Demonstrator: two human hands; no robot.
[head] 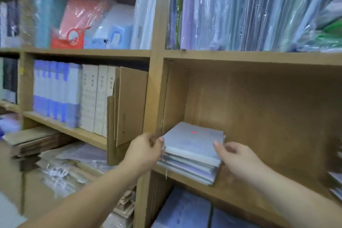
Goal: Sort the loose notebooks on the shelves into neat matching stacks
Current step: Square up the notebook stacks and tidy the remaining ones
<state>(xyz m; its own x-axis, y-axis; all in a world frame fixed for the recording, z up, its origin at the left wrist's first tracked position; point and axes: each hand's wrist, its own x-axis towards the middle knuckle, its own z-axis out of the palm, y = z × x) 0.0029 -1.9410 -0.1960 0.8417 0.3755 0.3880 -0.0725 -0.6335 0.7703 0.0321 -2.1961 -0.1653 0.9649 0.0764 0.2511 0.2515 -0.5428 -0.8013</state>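
Note:
A stack of pale blue-grey notebooks lies flat at the left end of a wooden shelf compartment, its top cover bearing a small pink mark. My left hand holds the stack's left edge, thumb on the top corner. My right hand holds the stack's right side, thumb resting on the top cover, fingers behind the edge. The stack looks slightly uneven, lower books jutting forward.
To the left stand blue and cream boxed books and a cardboard divider. Plastic-wrapped folders fill the shelf above. More blue notebooks lie on the shelf below, and another stack shows at the far right edge.

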